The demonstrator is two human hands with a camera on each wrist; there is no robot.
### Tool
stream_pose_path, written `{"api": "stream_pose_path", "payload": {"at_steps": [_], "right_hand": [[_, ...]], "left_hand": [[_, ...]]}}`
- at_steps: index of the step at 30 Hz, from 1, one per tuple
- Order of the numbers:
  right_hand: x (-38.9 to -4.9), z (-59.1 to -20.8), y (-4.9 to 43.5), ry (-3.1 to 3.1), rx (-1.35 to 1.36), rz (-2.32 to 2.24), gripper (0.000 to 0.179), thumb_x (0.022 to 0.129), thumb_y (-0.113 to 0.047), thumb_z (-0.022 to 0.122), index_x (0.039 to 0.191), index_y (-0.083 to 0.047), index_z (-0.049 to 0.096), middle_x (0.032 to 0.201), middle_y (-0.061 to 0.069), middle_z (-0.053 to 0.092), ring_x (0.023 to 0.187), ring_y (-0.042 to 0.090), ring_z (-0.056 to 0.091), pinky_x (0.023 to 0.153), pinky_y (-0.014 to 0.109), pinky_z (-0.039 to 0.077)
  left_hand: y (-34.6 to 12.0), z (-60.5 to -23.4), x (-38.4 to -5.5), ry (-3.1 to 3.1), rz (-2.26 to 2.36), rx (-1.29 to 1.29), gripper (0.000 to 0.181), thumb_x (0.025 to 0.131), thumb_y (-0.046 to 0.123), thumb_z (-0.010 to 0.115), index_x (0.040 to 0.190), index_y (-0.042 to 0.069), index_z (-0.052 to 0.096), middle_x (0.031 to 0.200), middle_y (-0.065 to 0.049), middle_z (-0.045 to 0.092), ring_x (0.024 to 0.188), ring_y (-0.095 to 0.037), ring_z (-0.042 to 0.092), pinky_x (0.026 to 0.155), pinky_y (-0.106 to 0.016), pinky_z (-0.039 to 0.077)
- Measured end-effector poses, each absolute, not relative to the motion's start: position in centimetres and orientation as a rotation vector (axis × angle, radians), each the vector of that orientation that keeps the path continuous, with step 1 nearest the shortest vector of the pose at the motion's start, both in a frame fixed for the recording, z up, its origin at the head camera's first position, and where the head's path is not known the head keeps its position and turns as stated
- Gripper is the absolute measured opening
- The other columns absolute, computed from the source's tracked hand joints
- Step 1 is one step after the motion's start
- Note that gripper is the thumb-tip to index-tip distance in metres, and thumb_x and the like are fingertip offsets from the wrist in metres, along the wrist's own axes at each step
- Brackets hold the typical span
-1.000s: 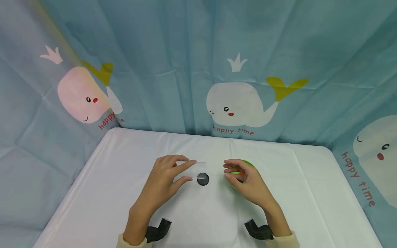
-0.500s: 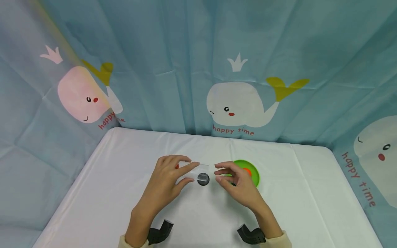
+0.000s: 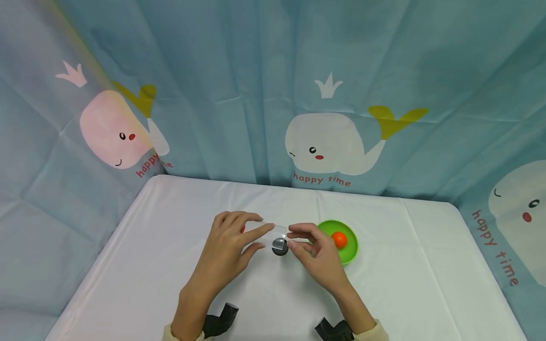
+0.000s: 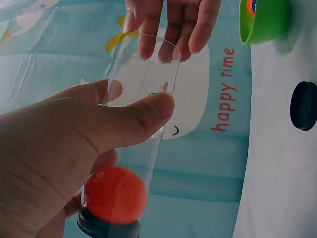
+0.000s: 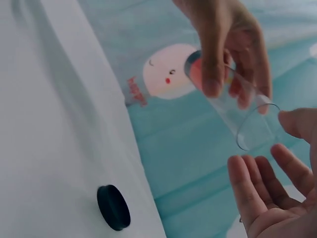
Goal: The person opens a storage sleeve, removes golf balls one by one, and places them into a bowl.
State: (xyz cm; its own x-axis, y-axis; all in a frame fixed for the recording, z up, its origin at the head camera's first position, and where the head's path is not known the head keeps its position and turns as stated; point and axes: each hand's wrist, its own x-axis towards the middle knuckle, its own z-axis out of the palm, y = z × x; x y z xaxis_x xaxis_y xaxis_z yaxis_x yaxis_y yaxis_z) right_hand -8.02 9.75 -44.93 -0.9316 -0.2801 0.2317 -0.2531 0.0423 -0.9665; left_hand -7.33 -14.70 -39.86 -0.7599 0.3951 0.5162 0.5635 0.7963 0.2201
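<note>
My left hand (image 3: 230, 244) grips a clear plastic tube (image 4: 133, 74) between thumb and fingers, holding it tilted above the table. At the tube's lower end, an orange ball (image 4: 115, 194) lies inside against a black end cap (image 4: 106, 227). The other end is uncapped and points toward my right hand (image 3: 322, 260). That hand holds nothing; its fingers are loosely bent and spread, with thumb and fingertips right by the open rim. On the white table below the tube lies a loose black cap (image 5: 114, 207).
To the right of my right hand stands a green bowl (image 3: 350, 252) with another orange ball (image 3: 339, 239) in it; a bit of blue also shows inside in the left wrist view. A blue whale-print curtain (image 3: 204, 118) hangs behind the white-covered table (image 3: 405, 265).
My right hand has moved left from over the green bowl to the tube's open end, uncovering the bowl and its ball. The left hand and tube have hardly moved.
</note>
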Motion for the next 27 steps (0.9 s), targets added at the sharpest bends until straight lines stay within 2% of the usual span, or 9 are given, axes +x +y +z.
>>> {"api": "stream_pose_path", "payload": {"at_steps": [4, 9, 12, 19, 27], "right_hand": [[-7.78, -44.87, 9.29, 2.249, -0.53, -2.107, 0.033, 0.1, -0.007, 0.072, 0.133, -0.01, 0.066, 0.134, 0.012, 0.067, 0.118, 0.024, 0.072, 0.095, 0.023, 0.061], [-7.63, -44.74, 9.0, 2.189, -0.527, -2.122, 0.036, 0.1, -0.006, 0.071, 0.135, -0.002, 0.063, 0.136, 0.016, 0.066, 0.116, 0.011, 0.071, 0.094, 0.023, 0.061], [-7.63, -44.73, 8.94, 2.174, -0.53, -2.131, 0.038, 0.1, -0.005, 0.071, 0.136, 0.002, 0.062, 0.136, 0.017, 0.065, 0.116, 0.01, 0.071, 0.094, 0.023, 0.062], [-7.7, -44.87, 8.96, 2.145, -0.57, -2.144, 0.037, 0.1, -0.003, 0.07, 0.136, 0.0, 0.062, 0.137, 0.024, 0.063, 0.117, 0.01, 0.07, 0.094, 0.022, 0.062], [-7.77, -44.79, 9.0, 2.137, -0.563, -2.136, 0.04, 0.1, -0.004, 0.071, 0.139, -0.002, 0.06, 0.138, 0.018, 0.064, 0.117, 0.012, 0.071, 0.092, 0.026, 0.063]], "left_hand": [[-14.69, -39.73, -7.32, -2.519, -0.502, -0.713, 0.06, 0.075, 0.02, 0.098, 0.128, 0.037, 0.076, 0.124, 0.002, 0.072, 0.109, -0.02, 0.064, 0.106, -0.048, 0.044], [-14.67, -39.62, -7.24, -2.518, -0.503, -0.706, 0.059, 0.074, 0.02, 0.098, 0.127, 0.036, 0.077, 0.122, 0.001, 0.072, 0.117, -0.023, 0.064, 0.107, -0.049, 0.044], [-14.72, -39.65, -7.27, -2.504, -0.497, -0.711, 0.058, 0.074, 0.019, 0.099, 0.125, 0.035, 0.078, 0.121, 0.002, 0.072, 0.116, -0.022, 0.064, 0.106, -0.049, 0.044], [-14.94, -39.8, -7.37, -2.472, -0.489, -0.732, 0.056, 0.074, 0.018, 0.098, 0.125, 0.034, 0.078, 0.121, 0.001, 0.073, 0.116, -0.021, 0.065, 0.104, -0.048, 0.044], [-14.86, -39.6, -7.26, -2.512, -0.488, -0.707, 0.058, 0.075, 0.021, 0.098, 0.128, 0.035, 0.077, 0.124, 0.003, 0.073, 0.117, -0.02, 0.064, 0.106, -0.048, 0.044]]}}
